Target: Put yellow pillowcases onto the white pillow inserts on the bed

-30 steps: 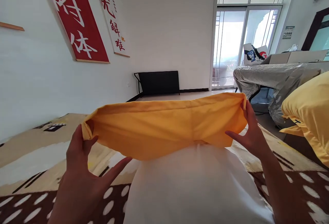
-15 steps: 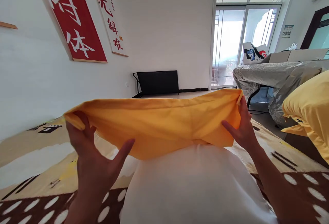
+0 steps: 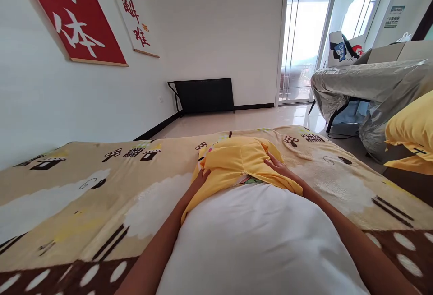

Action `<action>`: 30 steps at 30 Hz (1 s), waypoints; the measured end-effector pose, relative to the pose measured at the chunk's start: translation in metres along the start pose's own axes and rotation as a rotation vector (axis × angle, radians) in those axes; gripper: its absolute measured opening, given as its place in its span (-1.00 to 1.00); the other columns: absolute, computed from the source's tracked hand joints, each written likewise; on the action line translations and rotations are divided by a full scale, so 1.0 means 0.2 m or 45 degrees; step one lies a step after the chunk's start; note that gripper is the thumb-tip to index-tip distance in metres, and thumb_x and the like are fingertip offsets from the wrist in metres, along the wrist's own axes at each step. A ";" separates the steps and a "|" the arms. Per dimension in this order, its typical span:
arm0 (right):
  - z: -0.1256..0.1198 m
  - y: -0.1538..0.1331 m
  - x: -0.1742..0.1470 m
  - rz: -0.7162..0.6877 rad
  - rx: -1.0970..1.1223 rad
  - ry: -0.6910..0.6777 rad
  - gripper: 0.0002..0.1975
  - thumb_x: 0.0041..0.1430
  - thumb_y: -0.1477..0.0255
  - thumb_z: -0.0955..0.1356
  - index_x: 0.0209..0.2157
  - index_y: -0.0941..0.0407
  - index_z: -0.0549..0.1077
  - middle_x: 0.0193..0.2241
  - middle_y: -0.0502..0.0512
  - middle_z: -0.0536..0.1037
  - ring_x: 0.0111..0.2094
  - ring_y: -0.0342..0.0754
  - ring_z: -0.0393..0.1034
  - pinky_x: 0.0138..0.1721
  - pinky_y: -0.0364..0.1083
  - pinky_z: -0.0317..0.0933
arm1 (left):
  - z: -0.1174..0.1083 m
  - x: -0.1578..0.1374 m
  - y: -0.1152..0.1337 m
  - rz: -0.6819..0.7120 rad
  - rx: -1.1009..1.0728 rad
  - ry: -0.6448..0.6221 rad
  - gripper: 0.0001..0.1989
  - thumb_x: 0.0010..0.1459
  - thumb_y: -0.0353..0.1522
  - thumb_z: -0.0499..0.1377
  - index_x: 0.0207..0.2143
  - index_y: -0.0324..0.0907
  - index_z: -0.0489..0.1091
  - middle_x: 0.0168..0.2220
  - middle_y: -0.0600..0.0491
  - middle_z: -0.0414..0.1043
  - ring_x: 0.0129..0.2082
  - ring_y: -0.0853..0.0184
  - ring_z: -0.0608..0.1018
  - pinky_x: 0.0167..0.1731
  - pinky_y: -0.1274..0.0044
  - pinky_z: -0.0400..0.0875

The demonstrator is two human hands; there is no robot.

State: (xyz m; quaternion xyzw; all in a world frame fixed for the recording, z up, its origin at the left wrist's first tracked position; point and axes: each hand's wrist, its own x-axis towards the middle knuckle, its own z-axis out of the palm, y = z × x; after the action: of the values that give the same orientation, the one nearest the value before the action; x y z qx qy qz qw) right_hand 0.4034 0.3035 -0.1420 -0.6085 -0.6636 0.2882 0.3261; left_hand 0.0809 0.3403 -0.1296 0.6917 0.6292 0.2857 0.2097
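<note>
A white pillow (image 3: 257,241) lies lengthwise in front of me, its far end covered by a yellow pillowcase (image 3: 233,157). The case's near edge sits loosely over the pillow, and a bit of green and pink print shows at its opening. At the case's left side, my left hand (image 3: 202,177) grips the cloth, its fingers mostly hidden by fabric. On the right side, my right hand (image 3: 279,165) holds the case, fingers pressed against the cloth and partly under a fold. Both forearms run along the pillow's sides.
Under the pillow spreads a beige patterned blanket (image 3: 145,195) with a brown, white-dotted border. Another yellow pillow (image 3: 411,123) is at the right edge. Beyond stand a plastic-covered table (image 3: 358,76) with boxes and a black folded panel (image 3: 204,95) by the wall.
Both hands have moved forward and down, closer together. The pillowcase, earlier stretched wide and raised, now lies lower, bunched around the pillow's far end. The view has tilted down.
</note>
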 end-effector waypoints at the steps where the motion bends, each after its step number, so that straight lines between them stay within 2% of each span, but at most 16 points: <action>1: 0.00 0.00 -0.01 0.002 0.005 0.000 -0.33 0.23 0.02 0.15 0.29 0.03 0.06 0.31 0.08 0.03 0.32 0.07 -0.10 0.29 0.09 -0.21 | 0.00 -0.01 -0.03 -0.010 -0.026 -0.045 -0.46 0.17 -0.12 -0.10 0.04 -0.26 0.33 0.11 -0.21 0.35 0.11 0.13 0.41 0.03 0.38 0.30; 3: -0.03 0.00 -0.05 0.014 0.009 -0.003 -0.35 0.23 0.02 0.17 0.27 0.01 0.11 0.31 0.06 0.06 0.31 0.03 -0.08 0.29 0.05 -0.18 | -0.05 -0.05 -0.07 -0.072 -0.067 -0.100 -0.46 0.14 -0.06 -0.09 0.00 -0.18 0.36 0.13 -0.14 0.33 0.15 0.14 0.36 0.06 0.38 0.26; 5: -0.11 0.01 -0.11 0.063 0.006 0.001 -0.35 0.20 0.00 0.20 0.21 0.04 0.21 0.26 0.11 0.18 0.28 0.04 0.03 0.26 0.03 -0.08 | -0.16 -0.13 -0.11 -0.153 -0.085 -0.126 -0.43 0.05 0.02 -0.02 -0.06 -0.17 0.39 0.13 -0.16 0.33 0.15 0.04 0.34 0.08 0.31 0.23; 8: -0.29 0.03 -0.23 0.205 -0.004 -0.029 -0.39 0.13 -0.07 0.23 -0.05 0.12 0.45 -0.02 0.24 0.50 0.03 0.13 0.38 0.01 0.06 0.26 | -0.33 -0.29 -0.16 -0.313 -0.138 -0.197 -0.36 -0.05 0.13 0.02 -0.22 -0.24 0.41 -0.05 -0.27 0.44 -0.05 -0.07 0.46 -0.10 0.22 0.34; 9: -0.36 0.03 -0.28 0.266 -0.005 -0.057 -0.38 0.12 -0.11 0.21 -0.17 0.14 0.48 -0.15 0.26 0.57 -0.11 0.12 0.47 -0.13 0.05 0.34 | -0.39 -0.34 -0.17 -0.353 -0.172 -0.240 -0.35 -0.05 0.16 -0.01 -0.29 -0.24 0.40 -0.16 -0.25 0.48 -0.17 -0.01 0.51 -0.21 0.25 0.38; 11: -0.47 0.01 -0.37 0.402 0.006 -0.159 -0.33 0.10 -0.17 0.16 -0.35 0.18 0.46 -0.35 0.26 0.59 -0.34 0.06 0.52 -0.36 -0.02 0.35 | -0.48 -0.45 -0.16 -0.398 -0.311 -0.359 -0.36 -0.01 0.19 -0.06 -0.37 -0.21 0.36 -0.33 -0.14 0.47 -0.36 0.15 0.51 -0.37 0.38 0.39; 14: -0.56 -0.06 -0.47 0.492 0.058 -0.298 -0.31 0.05 -0.22 0.15 -0.47 0.18 0.37 -0.45 0.24 0.58 -0.44 -0.01 0.50 -0.46 -0.11 0.27 | -0.57 -0.55 -0.11 -0.313 -0.548 -0.557 -0.50 0.02 0.10 0.07 -0.39 -0.17 0.33 -0.40 0.02 0.41 -0.41 0.32 0.44 -0.42 0.53 0.33; 17: -0.51 -0.11 -0.55 0.344 0.170 -0.215 -0.33 0.01 -0.21 0.22 -0.51 0.18 0.39 -0.49 0.18 0.56 -0.47 -0.06 0.47 -0.47 -0.15 0.21 | -0.60 -0.62 -0.04 -0.180 -0.596 -0.592 -0.57 -0.03 0.00 0.23 -0.28 -0.14 0.34 -0.41 0.09 0.36 -0.39 0.35 0.40 -0.40 0.56 0.32; 20: -0.39 -0.10 -0.60 0.252 0.313 -0.072 -0.40 -0.04 -0.14 0.32 -0.55 0.19 0.43 -0.59 0.08 0.50 -0.56 -0.14 0.36 -0.54 -0.18 0.13 | -0.56 -0.69 -0.04 -0.165 -0.641 -0.502 -0.39 -0.09 -0.01 0.28 -0.04 -0.10 0.26 -0.33 0.07 0.40 -0.35 0.31 0.43 -0.33 0.51 0.35; 24: -0.29 -0.05 -0.60 0.213 0.544 0.003 -0.49 -0.09 -0.04 0.40 -0.56 0.18 0.42 -0.64 0.01 0.44 -0.59 -0.18 0.28 -0.57 -0.19 0.07 | -0.49 -0.74 -0.13 -0.176 -0.818 -0.545 -0.19 -0.12 -0.08 0.32 0.14 -0.09 0.09 -0.20 -0.03 0.45 -0.17 0.16 0.49 -0.16 0.41 0.37; 25: -0.28 -0.04 -0.59 0.192 0.615 0.029 -0.51 -0.10 -0.02 0.41 -0.55 0.17 0.41 -0.64 0.00 0.43 -0.59 -0.19 0.27 -0.57 -0.19 0.08 | -0.48 -0.74 -0.15 -0.171 -0.843 -0.549 -0.18 -0.11 -0.11 0.33 0.16 -0.08 0.07 -0.22 -0.02 0.46 -0.16 0.16 0.49 -0.15 0.41 0.36; 27: -0.29 -0.03 -0.57 0.141 0.748 0.096 -0.54 -0.10 0.00 0.42 -0.52 0.15 0.40 -0.64 -0.02 0.42 -0.59 -0.19 0.27 -0.53 -0.18 0.12 | -0.47 -0.72 -0.19 -0.146 -0.857 -0.478 -0.22 -0.10 -0.13 0.33 0.13 -0.09 0.10 -0.35 0.06 0.46 -0.29 0.23 0.49 -0.25 0.46 0.35; 30: -0.31 -0.03 -0.55 0.063 0.919 0.198 -0.57 -0.08 0.01 0.39 -0.45 0.12 0.42 -0.54 0.02 0.48 -0.51 -0.15 0.34 -0.43 -0.13 0.22 | -0.48 -0.68 -0.21 -0.113 -0.863 -0.281 -0.36 -0.16 -0.10 0.35 -0.06 -0.15 0.25 -0.56 0.15 0.36 -0.50 0.36 0.37 -0.44 0.55 0.25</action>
State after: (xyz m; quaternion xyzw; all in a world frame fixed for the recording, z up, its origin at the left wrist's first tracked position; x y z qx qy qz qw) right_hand 0.4533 0.1918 -0.1071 -0.4901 -0.4775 0.4645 0.5621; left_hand -0.0194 0.2047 -0.1028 0.5817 0.5017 0.3924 0.5059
